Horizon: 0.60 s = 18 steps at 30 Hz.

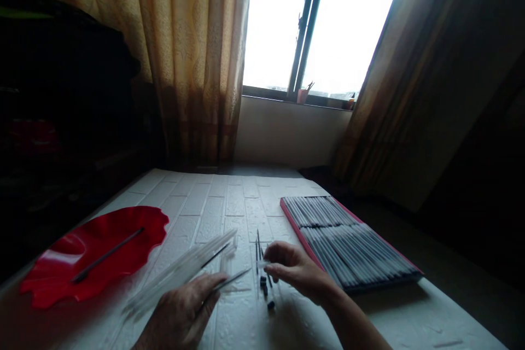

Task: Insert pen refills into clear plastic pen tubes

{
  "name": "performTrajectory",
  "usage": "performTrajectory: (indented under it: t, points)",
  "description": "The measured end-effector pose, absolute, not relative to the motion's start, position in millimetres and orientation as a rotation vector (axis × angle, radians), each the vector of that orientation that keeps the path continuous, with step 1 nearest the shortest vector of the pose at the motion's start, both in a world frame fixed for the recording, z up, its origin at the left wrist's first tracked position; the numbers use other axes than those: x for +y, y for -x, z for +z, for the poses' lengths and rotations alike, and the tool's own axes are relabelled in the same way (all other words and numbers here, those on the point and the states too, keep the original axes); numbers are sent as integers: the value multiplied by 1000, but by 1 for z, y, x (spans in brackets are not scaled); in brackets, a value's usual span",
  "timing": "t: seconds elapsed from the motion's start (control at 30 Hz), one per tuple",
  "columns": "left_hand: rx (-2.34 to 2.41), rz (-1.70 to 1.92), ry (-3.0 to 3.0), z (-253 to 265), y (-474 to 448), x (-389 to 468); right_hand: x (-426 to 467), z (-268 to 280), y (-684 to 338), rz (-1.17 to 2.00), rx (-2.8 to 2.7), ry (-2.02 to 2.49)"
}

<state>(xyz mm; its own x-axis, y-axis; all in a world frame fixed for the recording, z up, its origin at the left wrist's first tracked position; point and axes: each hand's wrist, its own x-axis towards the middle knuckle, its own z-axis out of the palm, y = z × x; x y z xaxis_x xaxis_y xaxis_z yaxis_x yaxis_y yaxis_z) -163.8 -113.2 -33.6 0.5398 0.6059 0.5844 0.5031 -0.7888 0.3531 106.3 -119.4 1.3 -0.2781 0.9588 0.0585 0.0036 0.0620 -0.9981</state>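
And there was the table point(241, 205), white and brick-patterned, filling the lower half of the frame! Behind it, upper centre to upper right, one window point(348, 16) blazed with two bright panes, and two curtains framed it: a gold one point(192, 54) at upper left, a dim one point(394, 76) at upper right. One cup point(302, 97) with sticks stood on the sill. The far left and right edges sank into shadow.

Now the count! One red dish point(53, 265), wavy-rimmed, at lower left, with one pen point(110, 252) lying in it. One box point(302, 240), red-sided, at lower right, two rows of pens point(348, 249) packed too tightly to number. Clear tubes point(172, 270), a bundle too blurred to count, lay left of lower centre. Near lower centre came at least two dark refills point(257, 246) and what looked like three caps point(270, 304).

And the hands, two of them! At lower centre, the left hand point(186, 306) pinched one slim rod point(240, 275), its tip pointing right. Just across from it, the right hand point(295, 269) had thumb and fingertips closed on one pale piece point(262, 264), too blurred to name.
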Motion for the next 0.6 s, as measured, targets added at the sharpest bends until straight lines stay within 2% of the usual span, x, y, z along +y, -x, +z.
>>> performTrajectory:
  t: [0.3, 0.6]
  points:
    - [918, 989, -2666, -32, 167, -115, -121, 1, -97, 1438, -1473, 1010]
    - [877, 836, -2661, -25, 166, -118, -128, 1, -91, 1181, -1694, 1160]
